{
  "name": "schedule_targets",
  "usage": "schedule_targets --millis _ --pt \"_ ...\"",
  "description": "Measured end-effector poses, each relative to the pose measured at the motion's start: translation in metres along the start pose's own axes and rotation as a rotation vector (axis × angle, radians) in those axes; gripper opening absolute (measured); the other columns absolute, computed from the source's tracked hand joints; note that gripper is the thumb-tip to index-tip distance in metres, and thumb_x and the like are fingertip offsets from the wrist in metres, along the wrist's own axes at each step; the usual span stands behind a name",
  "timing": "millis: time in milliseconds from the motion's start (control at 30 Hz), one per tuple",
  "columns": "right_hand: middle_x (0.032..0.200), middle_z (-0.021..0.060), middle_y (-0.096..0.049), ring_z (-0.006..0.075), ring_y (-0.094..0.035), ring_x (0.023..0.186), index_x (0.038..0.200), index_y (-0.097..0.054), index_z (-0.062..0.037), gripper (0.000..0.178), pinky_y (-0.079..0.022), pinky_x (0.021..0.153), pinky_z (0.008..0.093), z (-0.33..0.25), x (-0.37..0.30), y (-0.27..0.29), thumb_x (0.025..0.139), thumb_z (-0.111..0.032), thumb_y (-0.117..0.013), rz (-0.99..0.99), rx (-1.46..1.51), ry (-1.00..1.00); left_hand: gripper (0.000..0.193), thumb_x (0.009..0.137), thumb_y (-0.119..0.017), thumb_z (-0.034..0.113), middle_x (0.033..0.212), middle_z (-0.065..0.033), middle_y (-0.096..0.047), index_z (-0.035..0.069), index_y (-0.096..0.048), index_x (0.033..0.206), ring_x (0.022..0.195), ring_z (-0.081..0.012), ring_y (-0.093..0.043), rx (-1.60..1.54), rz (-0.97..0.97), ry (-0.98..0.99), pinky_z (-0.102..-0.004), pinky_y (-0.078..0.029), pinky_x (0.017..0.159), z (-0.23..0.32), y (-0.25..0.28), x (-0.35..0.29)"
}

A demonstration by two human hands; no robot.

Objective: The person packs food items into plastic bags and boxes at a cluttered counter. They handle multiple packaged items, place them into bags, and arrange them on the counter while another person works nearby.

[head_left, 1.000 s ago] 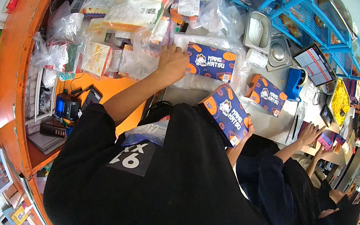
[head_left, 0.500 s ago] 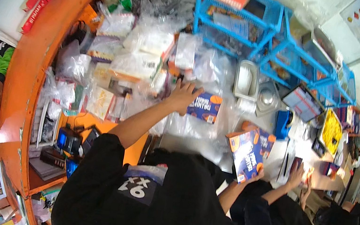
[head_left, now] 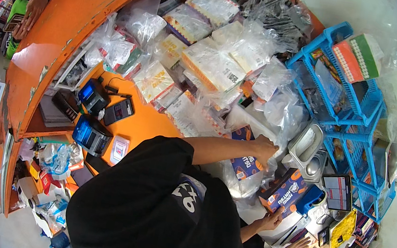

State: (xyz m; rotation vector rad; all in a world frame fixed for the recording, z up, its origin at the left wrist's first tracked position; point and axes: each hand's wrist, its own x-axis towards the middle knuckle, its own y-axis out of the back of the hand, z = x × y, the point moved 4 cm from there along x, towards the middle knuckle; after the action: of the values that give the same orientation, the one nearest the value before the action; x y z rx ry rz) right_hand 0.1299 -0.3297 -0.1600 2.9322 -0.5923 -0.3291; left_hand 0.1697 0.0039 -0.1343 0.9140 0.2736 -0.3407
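On the cluttered counter [head_left: 150, 125], boxes are being handled: a blue-orange box [head_left: 288, 188] is clamped at its lower edge by the fingers of the right hand [head_left: 268, 222]. A second box [head_left: 245, 168] is partly covered by the left hand [head_left: 261, 150], finger closure impossible to tell; steady support seems called for.

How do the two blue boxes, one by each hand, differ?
The left box lies amid clear plastic; the right box is held by the right hand.

The left hand and forearm partly cover the left box; the right box's face is mostly exposed.

Both carry orange print.
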Motion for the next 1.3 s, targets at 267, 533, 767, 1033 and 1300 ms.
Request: schedule_targets --millis 267,533,767,1033,1300 --pt "0.096 0.0176 -0.068 0.0252 -0.064 0.088 0.099 -0.066 0.0085 0.052 -0.051 0.083 0.0395 -0.116 -0.020 -0.038 0.083 -0.039 -0.080 0.193 -0.859 0.579 0.020 0.080 -0.071 0.021 0.085 -0.0139 -0.061 0.004 -0.062 0.081 0.086 -0.0362 -0.061 -0.403 0.551 -0.080 -0.0472 -0.050 0.076 -0.032 -0.004 -0.005" --pt "0.112 0.0208 -0.067 0.0306 -0.065 0.104 0.113 -0.067 0.0023 0.052 -0.049 0.094 0.0394 -0.223 -0.121 -0.432 0.079 -0.034 -0.082 -0.709 -0.300 0.986 0.034 0.089 -0.065 0.026 0.119 -0.0150 -0.056 0.005 -0.060 0.115 0.112 -0.0327 -0.055 -0.342 0.685 -0.111 -0.0414 -0.049 0.094 -0.037 -0.013 -0.009" --pt "0.111 0.0274 -0.067 0.0380 -0.065 0.109 0.118 -0.066 0.0038 0.067 -0.053 0.090 0.0432 -0.194 -0.155 -0.587 0.083 -0.053 -0.071 -0.902 -0.549 0.647 0.058 0.086 -0.071 0.033 0.131 -0.0140 -0.057 0.007 -0.052 0.134 0.125 -0.0331 -0.051 -1.185 0.606 -0.342 -0.0419 -0.038 0.107 -0.052 -0.072 -0.014" --pt "0.086 0.0089 -0.068 0.0156 -0.063 0.079 0.088 -0.069 -0.0006 0.051 -0.050 0.074 0.0310 -0.266 -0.161 -0.571 0.086 -0.051 -0.071 -1.155 0.420 0.101 0.045 0.081 -0.079 0.022 0.103 -0.0136 -0.067 0.005 -0.063 0.119 0.095 -0.0234 -0.067 -0.693 0.019 -0.135 -0.0356 -0.052 0.083 -0.042 0.154 -0.221" --pt "0.078 -0.0004 -0.062 0.0099 -0.057 0.075 0.079 -0.063 -0.0075 0.037 -0.044 0.069 0.0291 -0.428 -0.267 -0.476 0.081 -0.041 -0.079 -1.911 0.503 0.781 0.095 0.078 -0.079 0.038 0.149 -0.0159 -0.041 0.009 -0.027 0.152 0.136 -0.0325 -0.043 -1.445 0.929 -0.731 -0.0518 -0.040 0.110 -0.103 0.243 -0.286"
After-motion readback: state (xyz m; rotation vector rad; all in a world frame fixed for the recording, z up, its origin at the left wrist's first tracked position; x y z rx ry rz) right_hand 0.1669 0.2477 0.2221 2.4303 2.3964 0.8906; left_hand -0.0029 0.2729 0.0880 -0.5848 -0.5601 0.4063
